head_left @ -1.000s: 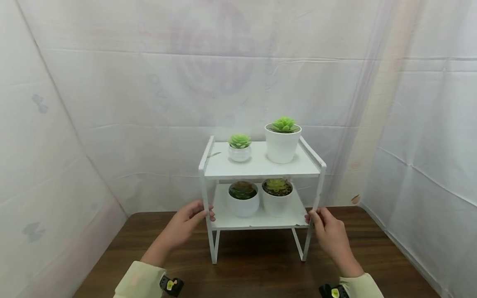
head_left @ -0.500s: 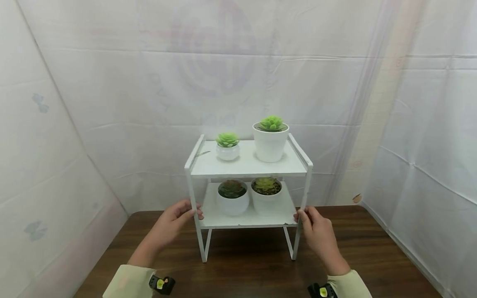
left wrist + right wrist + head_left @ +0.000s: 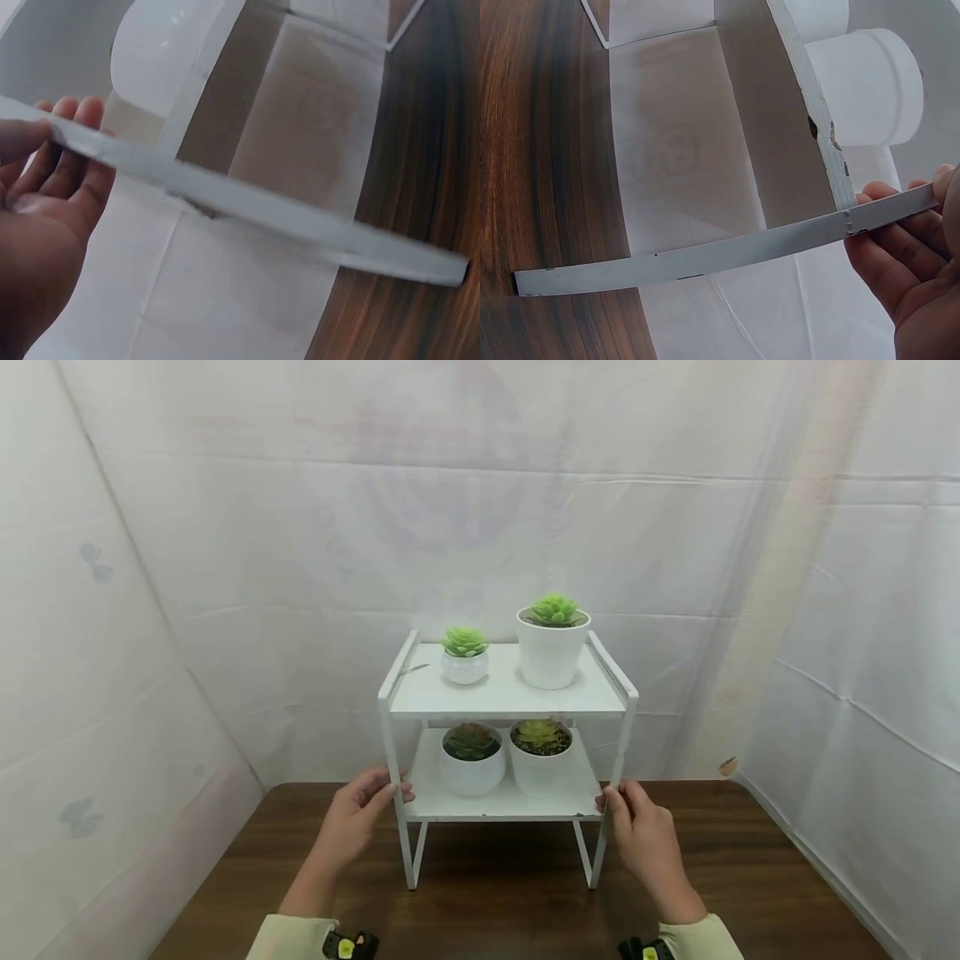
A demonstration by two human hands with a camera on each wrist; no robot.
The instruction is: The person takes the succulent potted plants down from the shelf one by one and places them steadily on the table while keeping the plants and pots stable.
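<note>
On one rack point(image 3: 506, 700), four potted plants point(image 3: 464, 667) point(image 3: 551, 652) point(image 3: 474, 772) point(image 3: 542, 770), two hands point(image 3: 357, 815) point(image 3: 647, 833) gripping two legs point(image 3: 390, 743) point(image 3: 623, 743)

A white two-tier rack point(image 3: 498, 699) and four white-potted succulents point(image 3: 551, 647) shifted leftward over a brown wood-grained table point(image 3: 502, 877) with left hand point(image 3: 356, 814) and right hand point(image 3: 647, 835).

Passable gap beneath lower shelf point(image 3: 429, 800), between front legs point(image 3: 406, 852); on shelf, dark-plant pot point(image 3: 472, 775) and yellow-green-plant pot point(image 3: 541, 774) block middle.
</note>
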